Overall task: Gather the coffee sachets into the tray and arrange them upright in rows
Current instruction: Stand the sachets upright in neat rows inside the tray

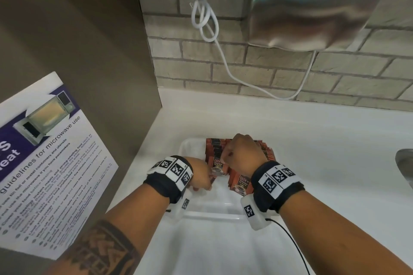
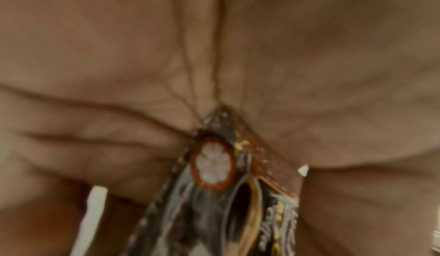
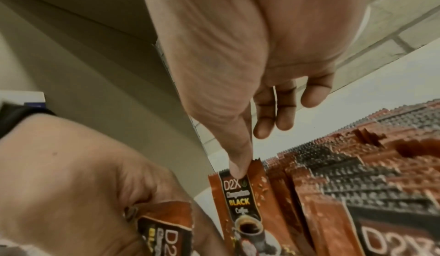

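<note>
Seen from the head camera, a person's two forearms reach over a white counter (image 1: 312, 140) toward a shallow clear plastic tray (image 1: 214, 214) that sits near a brown side panel. Inside the tray, toward its far end, orange-and-black D2X black coffee sachets (image 1: 266, 152) stand upright, packed one behind another in two rows side by side. The left hand (image 1: 200, 174) is low in the tray, just left of the front of the left row, with its fingers curled round a loose coffee sachet (image 3: 164, 235); the left wrist camera shows that sachet (image 2: 214, 194) wedged tightly between the folded palm and fingers, blurred and very close. The right hand (image 1: 243, 152) hovers over the rows with its fingers bent downward; from the right wrist camera, its thumb (image 3: 238, 167) presses against the top edge of the front sachet of the left row (image 3: 240, 203), a finger apparently behind it, while the other fingers hang loosely curled above the serrated tops. Both wrists wear black bands with white square-patterned markers. A laminated sheet of microwave use guidelines (image 1: 44, 163) is stuck on the brown panel at left. On the grey brick wall behind hangs a steel hand dryer (image 1: 317, 6), with a white cable (image 1: 205, 18) looped beside it and trailing down to the counter. The edge of a metal sink (image 1: 404, 167) shows at far right.
</note>
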Demonstrator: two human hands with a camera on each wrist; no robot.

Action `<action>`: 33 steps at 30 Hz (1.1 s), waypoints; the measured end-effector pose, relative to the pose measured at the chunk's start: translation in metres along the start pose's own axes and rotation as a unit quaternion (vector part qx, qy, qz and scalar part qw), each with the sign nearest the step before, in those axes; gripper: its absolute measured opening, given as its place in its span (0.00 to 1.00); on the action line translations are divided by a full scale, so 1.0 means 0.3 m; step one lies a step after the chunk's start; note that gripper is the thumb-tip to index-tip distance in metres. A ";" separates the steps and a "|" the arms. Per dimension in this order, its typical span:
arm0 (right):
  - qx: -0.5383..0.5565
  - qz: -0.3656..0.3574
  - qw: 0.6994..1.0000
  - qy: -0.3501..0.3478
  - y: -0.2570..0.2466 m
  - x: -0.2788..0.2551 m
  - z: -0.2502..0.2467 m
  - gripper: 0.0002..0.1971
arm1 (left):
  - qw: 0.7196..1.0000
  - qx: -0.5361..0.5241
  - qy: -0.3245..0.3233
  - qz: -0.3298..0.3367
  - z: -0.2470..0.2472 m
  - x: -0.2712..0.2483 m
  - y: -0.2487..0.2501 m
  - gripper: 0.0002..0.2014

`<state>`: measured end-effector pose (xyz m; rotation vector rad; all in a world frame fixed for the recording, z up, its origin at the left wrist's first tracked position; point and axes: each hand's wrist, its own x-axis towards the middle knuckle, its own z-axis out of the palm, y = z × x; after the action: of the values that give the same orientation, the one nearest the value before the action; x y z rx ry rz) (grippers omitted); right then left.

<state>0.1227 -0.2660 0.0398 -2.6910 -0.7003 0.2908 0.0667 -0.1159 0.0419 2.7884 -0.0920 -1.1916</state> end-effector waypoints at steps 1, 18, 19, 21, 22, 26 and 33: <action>-0.016 0.002 1.000 -0.006 -0.004 0.003 0.006 0.10 | 1.000 -0.011 -0.012 0.009 0.004 0.013 0.007 0.18; -0.041 0.008 0.999 -0.033 0.001 0.011 0.016 0.07 | 0.991 -0.132 -0.007 0.012 0.025 0.083 0.017 0.19; -0.031 0.008 0.999 -0.031 0.002 0.010 0.015 0.08 | 0.991 -0.135 -0.007 0.011 0.023 0.077 0.020 0.18; -0.018 0.002 0.999 -0.027 0.005 0.008 0.013 0.08 | 0.990 -0.143 -0.007 0.010 0.020 0.068 0.022 0.16; -0.012 0.000 1.000 -0.024 0.007 0.009 0.012 0.08 | 0.989 -0.145 -0.008 0.010 0.018 0.061 0.025 0.15; 0.028 -0.001 1.000 -0.009 0.014 0.011 0.004 0.07 | 0.985 -0.170 -0.011 0.019 0.013 0.039 0.030 0.08; 0.185 -0.014 0.982 -0.039 0.021 -0.045 -0.063 0.07 | 0.879 -0.451 -0.007 0.156 -0.001 -0.007 -0.069 0.12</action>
<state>0.1192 -0.2831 0.0562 -2.3252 -0.6335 0.4728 0.0658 -0.0952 0.0412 1.8554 0.0154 -0.8526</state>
